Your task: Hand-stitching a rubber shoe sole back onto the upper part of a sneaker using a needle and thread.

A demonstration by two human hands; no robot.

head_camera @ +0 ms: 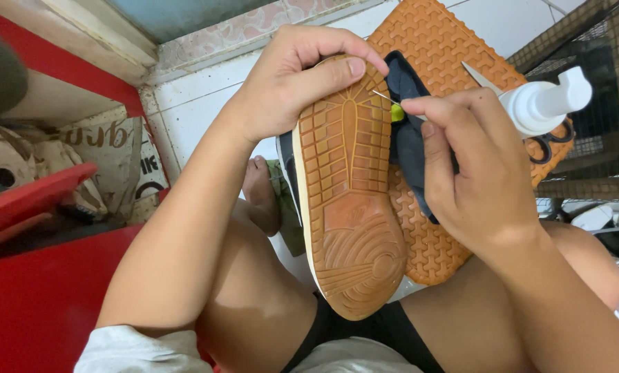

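My left hand (292, 79) grips the toe end of a shoe (351, 200) held sole-up over my lap; the sole is tan rubber with a ridged tread. My right hand (472, 162) pinches a thin metal needle (385, 98) whose tip touches the sole's right edge near the toe. A small yellow-green piece (396, 112) shows by my right fingers. The shoe's dark blue upper (407, 138) hangs between the sole and my right palm. Whether thread runs from the needle cannot be seen.
A second tan sole (437, 48) lies under the shoe. A white pump bottle (544, 103) and dark-handled scissors (548, 141) sit at the right beside a wire cage (600, 41). Red furniture (26, 290) and bags stand at the left. White floor tiles (199, 103) and my bare foot (261, 190) lie below.
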